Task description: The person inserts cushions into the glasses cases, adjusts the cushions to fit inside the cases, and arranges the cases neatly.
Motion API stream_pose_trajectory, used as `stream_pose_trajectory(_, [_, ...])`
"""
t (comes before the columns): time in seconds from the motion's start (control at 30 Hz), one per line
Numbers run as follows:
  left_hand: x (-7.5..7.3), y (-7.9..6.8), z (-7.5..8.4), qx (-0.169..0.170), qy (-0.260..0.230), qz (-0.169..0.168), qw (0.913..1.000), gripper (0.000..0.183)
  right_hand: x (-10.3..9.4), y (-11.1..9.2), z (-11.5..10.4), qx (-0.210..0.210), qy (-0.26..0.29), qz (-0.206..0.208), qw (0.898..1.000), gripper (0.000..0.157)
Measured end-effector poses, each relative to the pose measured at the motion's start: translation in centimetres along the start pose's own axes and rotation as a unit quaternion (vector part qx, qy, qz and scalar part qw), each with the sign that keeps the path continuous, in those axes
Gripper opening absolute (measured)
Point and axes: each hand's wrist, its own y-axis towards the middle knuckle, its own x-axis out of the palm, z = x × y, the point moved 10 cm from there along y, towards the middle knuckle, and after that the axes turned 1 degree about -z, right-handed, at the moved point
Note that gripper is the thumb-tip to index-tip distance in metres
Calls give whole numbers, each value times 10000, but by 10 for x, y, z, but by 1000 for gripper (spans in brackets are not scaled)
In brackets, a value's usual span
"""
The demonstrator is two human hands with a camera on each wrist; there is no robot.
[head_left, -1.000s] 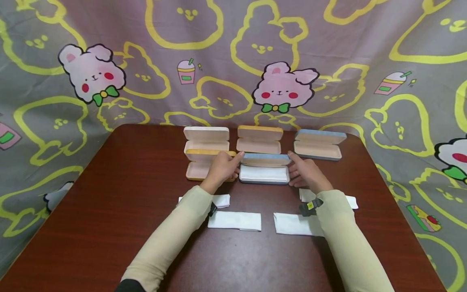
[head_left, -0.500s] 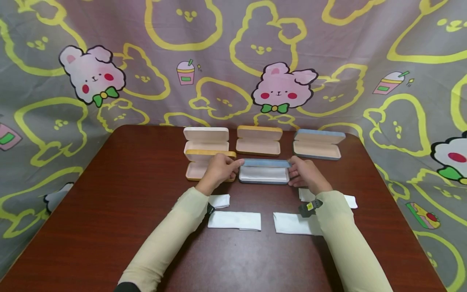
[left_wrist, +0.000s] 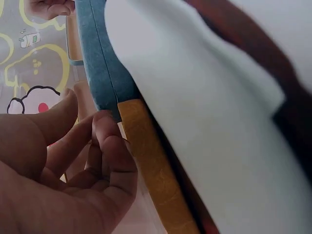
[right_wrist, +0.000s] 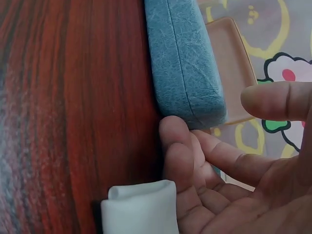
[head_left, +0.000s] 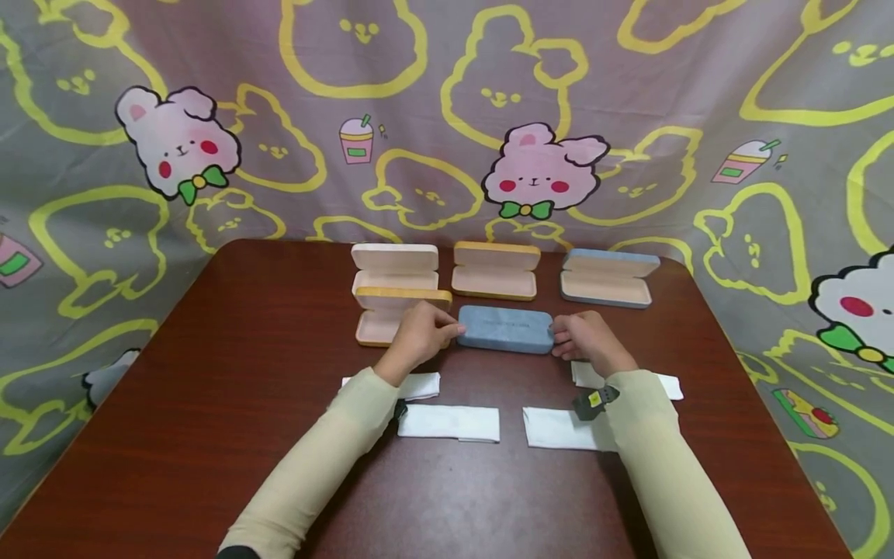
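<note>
A blue glasses case (head_left: 506, 329) lies closed on the table, with faint lettering on its lid; whatever is inside is hidden. My left hand (head_left: 419, 338) touches its left end with bent fingertips. In the left wrist view the thumb stands apart from the blue case (left_wrist: 105, 63). Next to that hand, and partly covered by it, is an open orange glasses case (head_left: 380, 322). At the blue case's right end my right hand (head_left: 590, 340) rests its fingertips, loosely bent. The right wrist view has the thumb lifted off the blue case (right_wrist: 187, 68).
Behind stand open glasses cases: a white one (head_left: 396, 268), an orange one (head_left: 496, 270) and a blue one (head_left: 606, 279). Several folded white cloths lie nearer, such as the cloth (head_left: 449, 423) and the cloth (head_left: 559, 427). A patterned curtain (head_left: 419, 116) hangs behind the table (head_left: 209, 373).
The lid of the front blue case has come down and shut over the white cloth inside it. Both thumbs have come down with the lid and moved off its top.
</note>
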Motion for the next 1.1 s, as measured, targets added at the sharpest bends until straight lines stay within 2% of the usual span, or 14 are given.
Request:
stream_pose_trajectory(0.2, [-1,-3,-1,-11,45,-51,10000,22,-1,-1,2,-16,18,4,10000,31])
stream_pose_trajectory(0.33, [-6,-7,0,12,74,-35,10000,20,-5,-5,1,-136,-126,150,9997,32])
stream_pose_trajectory(0.53, [-14,-18,2,159,154,-64,9997,14,-12,-16,-3,-289,-396,371,9981,38])
stream_pose_trajectory(0.77, [-26,-35,1,390,259,-108,9988,23,-13,-28,-11,-459,-440,414,9971,39])
stream_pose_trajectory(0.93, [-37,-46,-3,438,222,-91,9988,24,-3,-38,-25,-734,-513,394,9952,35])
stream_pose_trajectory(1.1, [-44,-54,-10,448,365,-31,9983,21,18,-44,-40,-977,-796,257,9917,34])
